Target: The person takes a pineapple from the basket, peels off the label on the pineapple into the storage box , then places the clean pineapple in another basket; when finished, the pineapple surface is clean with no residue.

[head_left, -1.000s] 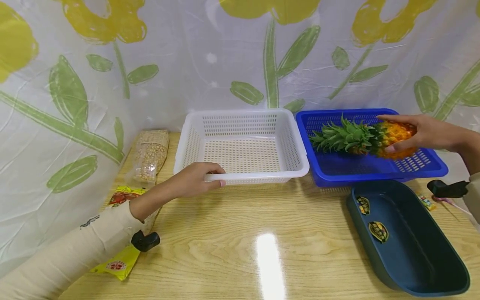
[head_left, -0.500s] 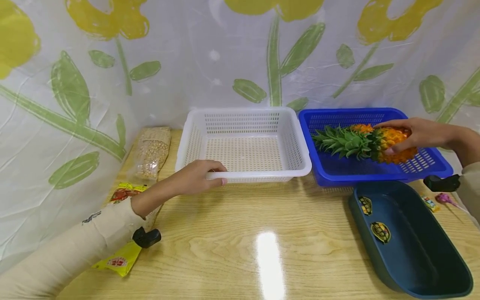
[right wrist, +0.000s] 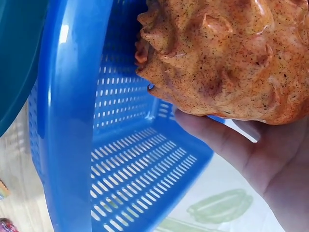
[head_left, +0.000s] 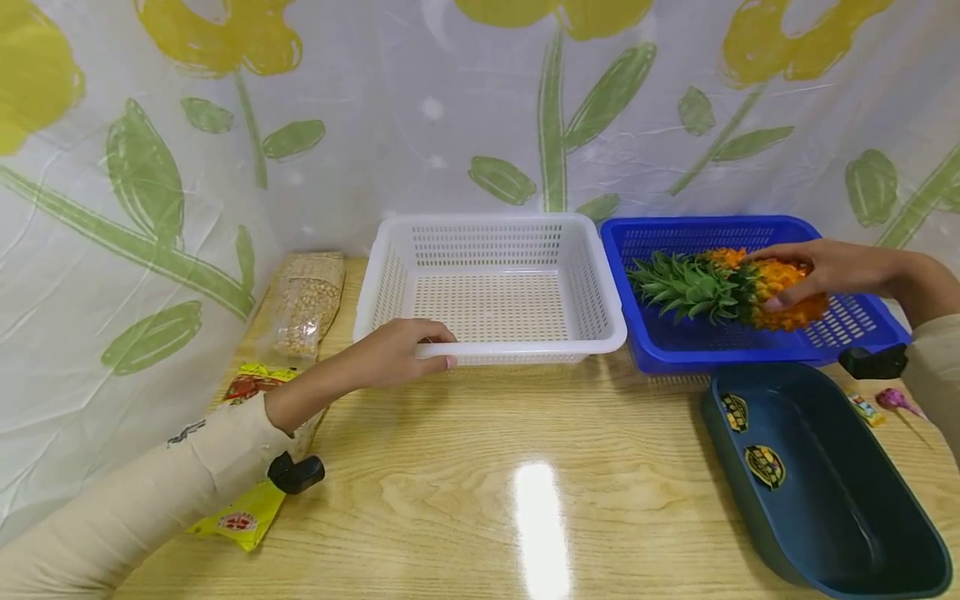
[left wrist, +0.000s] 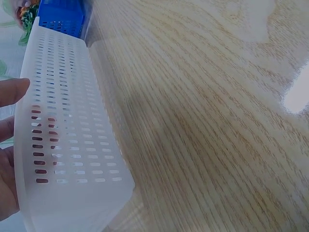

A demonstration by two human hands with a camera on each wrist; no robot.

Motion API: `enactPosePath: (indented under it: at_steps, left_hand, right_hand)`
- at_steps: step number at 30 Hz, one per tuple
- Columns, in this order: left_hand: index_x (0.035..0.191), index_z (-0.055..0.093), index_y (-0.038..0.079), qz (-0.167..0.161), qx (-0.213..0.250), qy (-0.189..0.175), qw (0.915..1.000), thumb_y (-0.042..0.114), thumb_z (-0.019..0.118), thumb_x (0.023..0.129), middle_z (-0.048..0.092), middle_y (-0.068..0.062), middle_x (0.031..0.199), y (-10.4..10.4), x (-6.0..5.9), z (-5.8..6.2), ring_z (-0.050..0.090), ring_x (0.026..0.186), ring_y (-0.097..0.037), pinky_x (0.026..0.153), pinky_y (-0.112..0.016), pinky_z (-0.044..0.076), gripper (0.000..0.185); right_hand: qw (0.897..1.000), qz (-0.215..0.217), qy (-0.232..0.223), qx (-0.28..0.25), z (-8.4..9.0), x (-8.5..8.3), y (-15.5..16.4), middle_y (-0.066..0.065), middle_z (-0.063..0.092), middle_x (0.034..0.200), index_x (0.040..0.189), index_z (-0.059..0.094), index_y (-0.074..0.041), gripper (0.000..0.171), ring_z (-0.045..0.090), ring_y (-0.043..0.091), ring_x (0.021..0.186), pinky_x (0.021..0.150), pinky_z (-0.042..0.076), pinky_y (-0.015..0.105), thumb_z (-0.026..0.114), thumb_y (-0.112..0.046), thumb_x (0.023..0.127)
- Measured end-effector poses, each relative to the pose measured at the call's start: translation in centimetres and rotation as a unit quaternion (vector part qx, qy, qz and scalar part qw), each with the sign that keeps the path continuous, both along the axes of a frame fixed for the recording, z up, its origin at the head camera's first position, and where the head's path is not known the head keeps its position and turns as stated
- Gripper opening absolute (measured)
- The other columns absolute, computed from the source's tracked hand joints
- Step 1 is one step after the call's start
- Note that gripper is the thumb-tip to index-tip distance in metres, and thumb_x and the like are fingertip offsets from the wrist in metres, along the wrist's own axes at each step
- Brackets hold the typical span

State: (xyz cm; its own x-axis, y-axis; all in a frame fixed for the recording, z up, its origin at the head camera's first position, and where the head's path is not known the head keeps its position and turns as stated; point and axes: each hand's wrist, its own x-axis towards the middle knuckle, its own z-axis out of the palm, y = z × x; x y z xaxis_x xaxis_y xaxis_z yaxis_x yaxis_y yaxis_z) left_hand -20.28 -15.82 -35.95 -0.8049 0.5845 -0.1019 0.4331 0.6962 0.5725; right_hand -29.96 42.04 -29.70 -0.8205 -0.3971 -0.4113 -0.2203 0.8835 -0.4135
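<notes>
Pineapple (head_left: pixel 750 287): orange, knobbly body with a green leafy crown; lying on its side, crown pointing left toward the white basket; gripped round the body, low inside the blue basket.
Pineapple skin (right wrist: pixel 227 53): rough orange, dark-speckled, seen close from the right wrist.
Blue basket (head_left: pixel 757 354): rectangular, slotted walls and floor; standing on the wooden tabletop, just right of the white basket.
White basket (head_left: pixel 525 346): rectangular, slotted, same form; upright on the tabletop, near rim gripped at its left end.
White basket wall (left wrist: pixel 67 145): translucent, rows of slots.
</notes>
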Motion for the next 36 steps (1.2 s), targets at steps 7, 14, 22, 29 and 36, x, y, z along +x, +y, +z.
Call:
enactPosePath:
  at_steps: [7,14,22,29,36]
  left_hand:
    - [0.126,0.067,0.01,0.0,0.0,0.005,1.0,0.034,0.065,0.098,0.068,-0.007,0.125,-0.1,-0.1,-0.2,0.062,0.118,-0.027,0.098,-0.047,0.051,0.037]
    - [0.127,0.066,0.01,0.004,-0.002,0.005,1.0,0.035,0.065,0.098,0.068,-0.007,0.126,-0.1,0.0,-0.3,0.062,0.119,-0.027,0.099,-0.047,0.05,0.038]
    - [0.128,0.066,0.009,0.003,-0.006,0.007,0.9999,0.035,0.064,0.099,0.067,-0.008,0.128,0.0,-0.1,-0.2,0.061,0.12,-0.028,0.1,-0.048,0.049,0.039]
    - [0.124,0.068,0.013,0.009,-0.008,0.006,0.9999,0.036,0.065,0.098,0.069,-0.005,0.125,0.1,-0.2,-0.2,0.062,0.118,-0.025,0.099,-0.047,0.05,0.035]
    - [0.123,0.068,0.013,0.008,-0.008,0.008,0.9999,0.036,0.065,0.098,0.069,-0.005,0.124,0.0,-0.3,-0.4,0.063,0.117,-0.025,0.098,-0.047,0.05,0.035]
  right_hand:
    - [1.0,0.014,0.0,-0.013,-0.2,-0.2,0.4,0.033,0.024,0.156,0.158,0.027,-0.008,0.079,0.033,0.056,0.134,0.089,0.044,0.07,0.07,-0.028,0.094]
    - [1.0,0.012,-0.008,-0.021,-0.4,-0.3,0.9,0.031,0.033,0.151,0.158,0.026,-0.009,0.075,0.047,0.049,0.126,0.086,0.05,0.059,0.066,-0.026,0.097]
    - [0.999,0.015,-0.027,-0.042,-0.4,-0.4,2.3,0.032,0.027,0.153,0.158,0.022,-0.005,0.071,0.062,0.013,0.104,0.074,0.056,0.04,0.061,-0.019,0.1]
    - [0.997,0.027,-0.055,-0.042,-0.7,-0.2,1.9,0.038,0.01,0.159,0.159,0.02,-0.005,0.075,0.034,0.056,0.133,0.082,0.05,0.06,0.062,-0.02,0.099]
    - [0.992,0.056,-0.089,-0.069,-1.2,-0.2,1.2,0.036,0.009,0.16,0.159,0.024,-0.006,0.07,0.018,0.066,0.137,0.088,0.042,0.074,0.06,-0.017,0.1]
